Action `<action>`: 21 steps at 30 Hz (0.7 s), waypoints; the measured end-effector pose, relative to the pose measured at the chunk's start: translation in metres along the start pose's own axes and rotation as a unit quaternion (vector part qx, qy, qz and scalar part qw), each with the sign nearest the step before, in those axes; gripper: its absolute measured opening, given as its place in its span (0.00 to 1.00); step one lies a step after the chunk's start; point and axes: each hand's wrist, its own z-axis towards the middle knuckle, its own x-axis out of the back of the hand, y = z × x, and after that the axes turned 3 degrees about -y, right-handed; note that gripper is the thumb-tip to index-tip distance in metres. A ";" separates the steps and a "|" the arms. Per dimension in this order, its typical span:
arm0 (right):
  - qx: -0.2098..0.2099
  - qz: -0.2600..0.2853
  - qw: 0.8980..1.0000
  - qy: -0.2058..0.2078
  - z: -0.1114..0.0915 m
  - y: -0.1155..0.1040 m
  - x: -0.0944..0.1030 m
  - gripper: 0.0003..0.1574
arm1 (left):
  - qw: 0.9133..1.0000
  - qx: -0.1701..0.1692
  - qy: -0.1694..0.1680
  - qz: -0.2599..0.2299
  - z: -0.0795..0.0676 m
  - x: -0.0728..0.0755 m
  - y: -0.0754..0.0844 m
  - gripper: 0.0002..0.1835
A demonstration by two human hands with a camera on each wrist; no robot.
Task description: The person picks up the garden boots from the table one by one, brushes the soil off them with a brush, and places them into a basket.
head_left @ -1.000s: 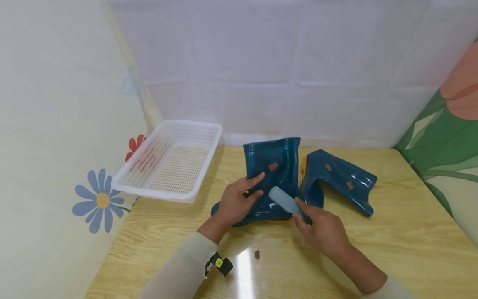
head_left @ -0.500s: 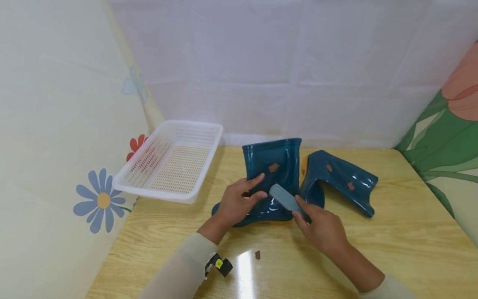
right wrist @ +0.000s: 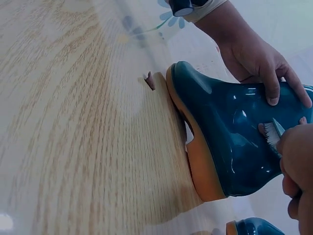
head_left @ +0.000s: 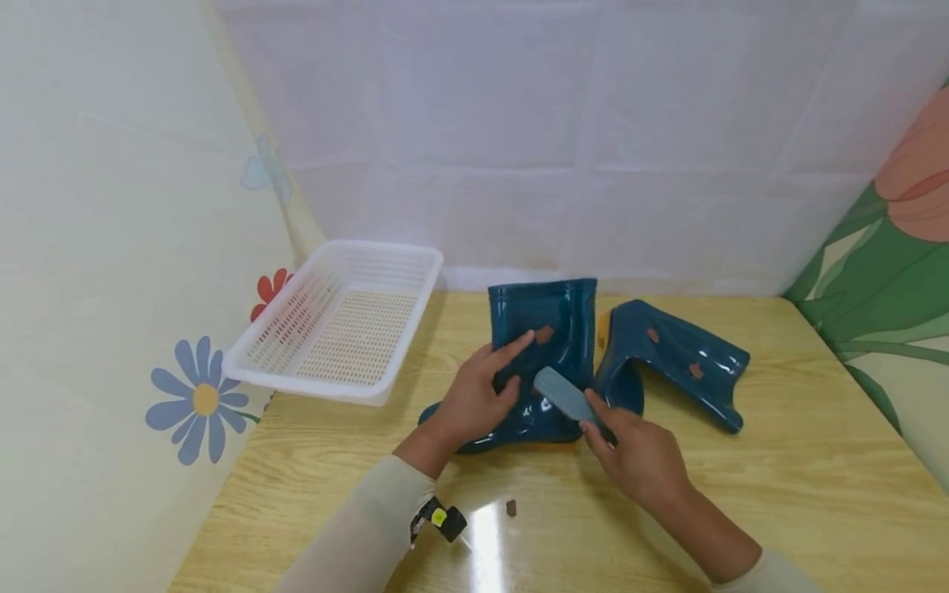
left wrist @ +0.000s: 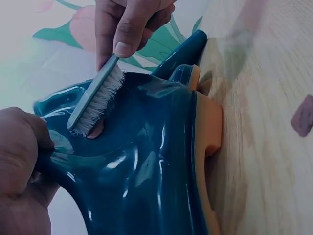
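Btwn boots [head_left: 569, 350], prob. scant room

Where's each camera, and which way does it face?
Head: worn on the head, facing forward and down at the held rubber boot; left hand, right hand and sleeves show.
Left wrist: worn there, facing the brush and boot; both hands show partly.
Right wrist: worn there, facing the boot's side and tabletop; both hands, one sleeve.
Both wrist views share brush, boot and orange sole.

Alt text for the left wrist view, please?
A right hand holds a white-bristled brush at a brown patch on a shiny teal boot; the left hand grips the boot. A brown piece lies on the wood-grain table.
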 end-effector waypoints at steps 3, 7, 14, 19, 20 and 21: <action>0.002 -0.003 1.000 -0.001 -0.001 0.000 0.000 0.32 | 1.000 0.006 0.006 0.018 -0.001 0.001 0.001 0.34; 0.003 0.001 1.000 0.005 -0.002 0.000 0.000 0.32 | 0.999 -0.002 0.020 0.030 -0.002 0.001 0.002 0.31; 0.021 0.026 0.997 0.076 -0.001 0.000 0.002 0.33 | 0.999 -0.019 0.020 0.046 -0.004 0.003 0.003 0.30; 0.008 0.021 0.999 0.034 -0.001 -0.004 0.004 0.32 | 0.999 -0.002 0.033 0.040 -0.007 0.003 -0.001 0.29; 0.002 0.020 1.000 0.017 -0.002 -0.005 0.004 0.32 | 0.999 -0.001 0.035 0.038 -0.007 0.003 -0.001 0.28; -0.003 0.018 1.000 0.001 -0.003 -0.005 0.004 0.31 | 0.999 0.000 0.037 0.038 -0.008 0.003 -0.002 0.28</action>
